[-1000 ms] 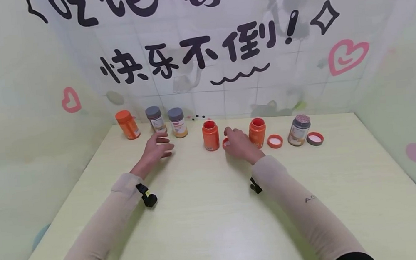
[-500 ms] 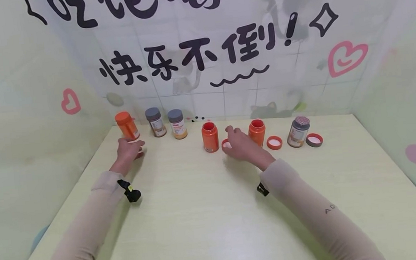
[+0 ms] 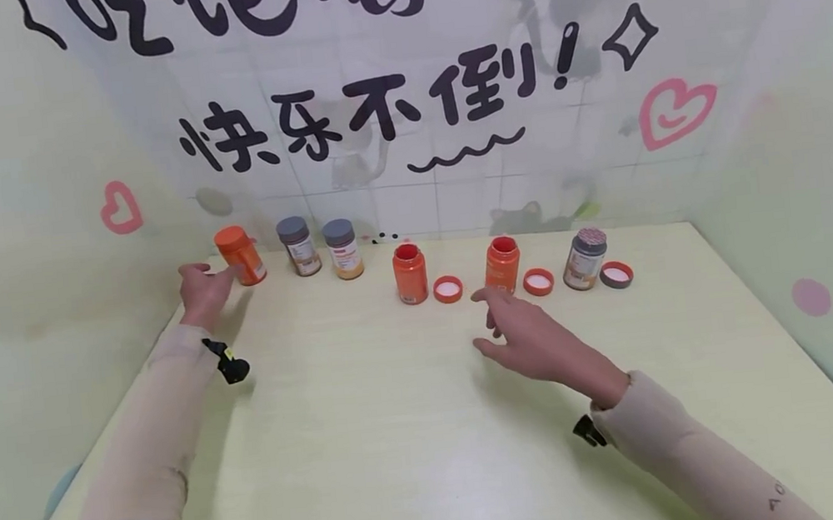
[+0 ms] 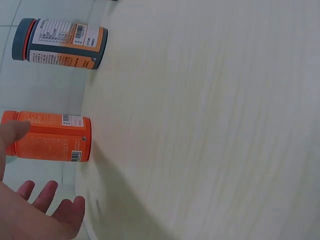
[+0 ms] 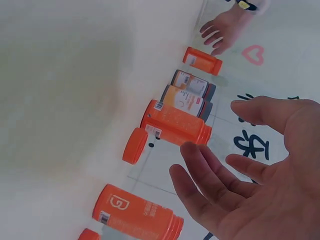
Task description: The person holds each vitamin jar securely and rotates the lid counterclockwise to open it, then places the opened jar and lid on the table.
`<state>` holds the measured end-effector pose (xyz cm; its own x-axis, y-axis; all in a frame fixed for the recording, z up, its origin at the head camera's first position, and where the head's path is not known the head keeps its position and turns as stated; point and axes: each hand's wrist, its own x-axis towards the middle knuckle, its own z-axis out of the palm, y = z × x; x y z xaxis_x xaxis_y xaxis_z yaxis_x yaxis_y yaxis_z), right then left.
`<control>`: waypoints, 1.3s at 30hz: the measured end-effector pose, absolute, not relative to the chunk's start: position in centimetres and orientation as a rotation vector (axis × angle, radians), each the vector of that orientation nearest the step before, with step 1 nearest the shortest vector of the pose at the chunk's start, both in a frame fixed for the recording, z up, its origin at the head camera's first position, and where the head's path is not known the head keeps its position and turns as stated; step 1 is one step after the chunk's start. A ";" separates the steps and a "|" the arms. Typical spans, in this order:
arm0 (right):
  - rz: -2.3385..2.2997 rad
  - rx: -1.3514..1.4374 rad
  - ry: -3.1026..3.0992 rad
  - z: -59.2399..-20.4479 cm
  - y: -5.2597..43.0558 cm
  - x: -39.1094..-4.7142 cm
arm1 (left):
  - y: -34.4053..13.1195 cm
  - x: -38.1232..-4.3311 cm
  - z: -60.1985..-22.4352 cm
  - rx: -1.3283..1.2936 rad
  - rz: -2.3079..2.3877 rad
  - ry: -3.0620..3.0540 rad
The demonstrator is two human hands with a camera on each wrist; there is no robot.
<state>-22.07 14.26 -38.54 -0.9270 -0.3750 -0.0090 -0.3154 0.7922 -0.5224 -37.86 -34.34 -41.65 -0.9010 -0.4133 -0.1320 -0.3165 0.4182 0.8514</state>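
While left hand (image 3: 205,295) is held, fingers spread, beside capped orange bottle (image 3: 242,255), right hand (image 3: 533,341) loose and empty, bottle is best encircled squarely.

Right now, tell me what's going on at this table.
A person's left hand is at the capped orange bottle on the far left; whether it touches is unclear. The right hand holds nothing above the table, near an open orange bottle. Two grey-capped bottles stand between; three bottles are uncapped, each with a lid beside it.
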 end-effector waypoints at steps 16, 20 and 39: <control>-0.927 -0.558 2.853 -40.4 18.1 -20.5 | -33.5 -40.8 -41.4 0.549 -1.531 -2.567; -0.942 -0.562 2.833 -40.6 18.1 -20.5 | -33.4 -40.8 -41.6 0.533 -1.482 -2.569; -0.935 -0.555 2.827 -40.3 18.1 -20.4 | -33.3 -40.9 -41.9 0.442 -1.496 -2.600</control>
